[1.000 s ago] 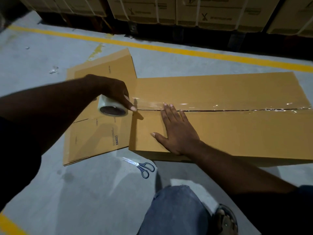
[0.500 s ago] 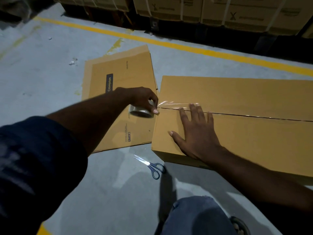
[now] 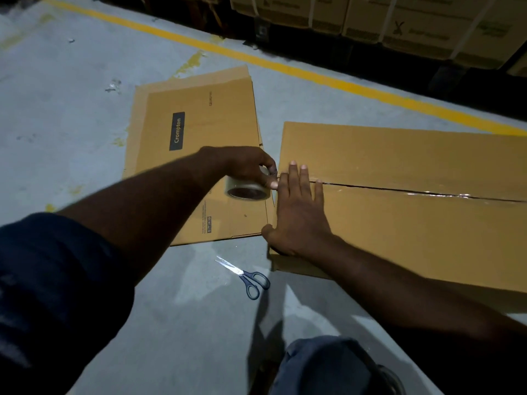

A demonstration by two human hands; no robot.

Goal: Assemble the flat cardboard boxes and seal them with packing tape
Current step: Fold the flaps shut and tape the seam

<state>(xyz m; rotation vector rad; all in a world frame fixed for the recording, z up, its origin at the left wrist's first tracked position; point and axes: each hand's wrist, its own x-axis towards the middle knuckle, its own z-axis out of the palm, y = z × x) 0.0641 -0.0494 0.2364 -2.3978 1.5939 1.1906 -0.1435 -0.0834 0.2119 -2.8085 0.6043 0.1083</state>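
An assembled brown cardboard box lies on the floor at the right, with clear tape running along its centre seam. My right hand presses flat on the box's left end, fingers straight over the seam. My left hand grips a roll of clear packing tape just past the box's left edge, fingertips at the tape's end. A stack of flat brown boxes with a dark "Crompton" label lies under the roll, left of the box.
Blue-handled scissors lie on the grey concrete floor in front of the flat stack. A yellow floor line runs diagonally behind. Strapped cartons are stacked beyond it. My knee is at the bottom.
My right hand slid left along the box top to its left end, fingers now over the seam's end. My left hand keeps the roll at the box's left edge.
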